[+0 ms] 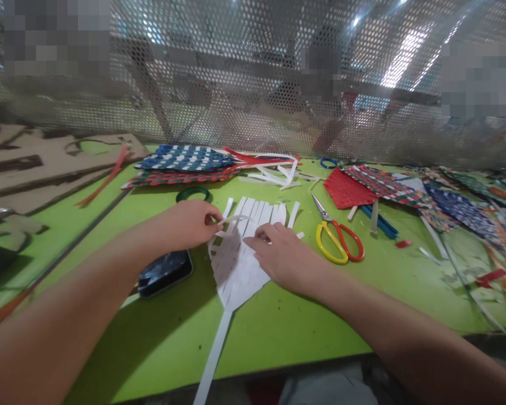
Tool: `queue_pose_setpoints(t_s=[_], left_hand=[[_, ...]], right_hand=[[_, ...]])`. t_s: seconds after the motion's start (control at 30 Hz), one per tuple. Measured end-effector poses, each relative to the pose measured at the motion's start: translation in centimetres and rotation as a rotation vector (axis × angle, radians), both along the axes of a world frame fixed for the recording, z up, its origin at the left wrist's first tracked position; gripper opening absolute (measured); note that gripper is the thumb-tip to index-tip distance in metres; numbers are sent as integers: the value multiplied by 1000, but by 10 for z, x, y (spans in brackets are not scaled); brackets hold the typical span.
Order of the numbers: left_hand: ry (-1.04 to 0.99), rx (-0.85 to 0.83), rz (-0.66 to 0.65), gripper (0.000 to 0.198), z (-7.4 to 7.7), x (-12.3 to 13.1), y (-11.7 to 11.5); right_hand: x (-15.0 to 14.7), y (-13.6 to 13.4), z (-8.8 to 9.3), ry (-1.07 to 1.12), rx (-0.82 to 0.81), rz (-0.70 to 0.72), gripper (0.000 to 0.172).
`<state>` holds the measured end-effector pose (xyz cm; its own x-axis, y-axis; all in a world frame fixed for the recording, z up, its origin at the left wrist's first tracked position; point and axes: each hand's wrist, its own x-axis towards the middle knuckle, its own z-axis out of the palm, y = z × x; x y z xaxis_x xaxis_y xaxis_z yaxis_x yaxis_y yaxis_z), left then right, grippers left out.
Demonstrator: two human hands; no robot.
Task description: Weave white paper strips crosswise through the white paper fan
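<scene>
A white woven piece made of flat strips (pixel 238 270) lies on the green table, its loose strip ends pointing away from me and one long strip trailing toward the front edge. At its left side my left hand (pixel 198 222) pinches a thin white strip (pixel 238 217), which curves across the weave. My right hand (pixel 278 250) rests on the right part of the weave, fingers bent around the strips near the middle; what its fingertips grip is hard to make out. Below my left wrist lies a dark phone (pixel 166 273).
Scissors with yellow and red handles (pixel 339 239) lie to the right. Blue-and-white woven pieces (pixel 181 158) and a red woven piece (pixel 349 188) sit farther back, before a perforated metal screen (pixel 236 90). Cut cardboard (pixel 46 169) is at left, a green tape ring (pixel 194 194) behind my left hand.
</scene>
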<state>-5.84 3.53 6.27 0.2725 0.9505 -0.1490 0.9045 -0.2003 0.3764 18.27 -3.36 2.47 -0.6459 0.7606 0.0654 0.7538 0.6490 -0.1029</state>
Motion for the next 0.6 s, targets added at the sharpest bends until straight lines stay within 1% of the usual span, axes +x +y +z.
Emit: queue_pose_setpoints(t_s=[0.07,0.13,0.3,0.43,0.6], left_hand=[[3,34,48,18,-2,-2,2],[19,54,60,17,-5,-3,3],[19,6,-1,15,-11,-3,5],[15,24,-49,17,-13,1,4],[4,52,-29,19,-15,10,1]], right_hand=[[0,0,1,-2,-1,-5,40],[0,-1,1,-5,-3,-14,40],[2,-2,4,0,-13,7,39],[4,-3,8,-17,-6,51,38],[6,-2,6,-20,9,69,37]])
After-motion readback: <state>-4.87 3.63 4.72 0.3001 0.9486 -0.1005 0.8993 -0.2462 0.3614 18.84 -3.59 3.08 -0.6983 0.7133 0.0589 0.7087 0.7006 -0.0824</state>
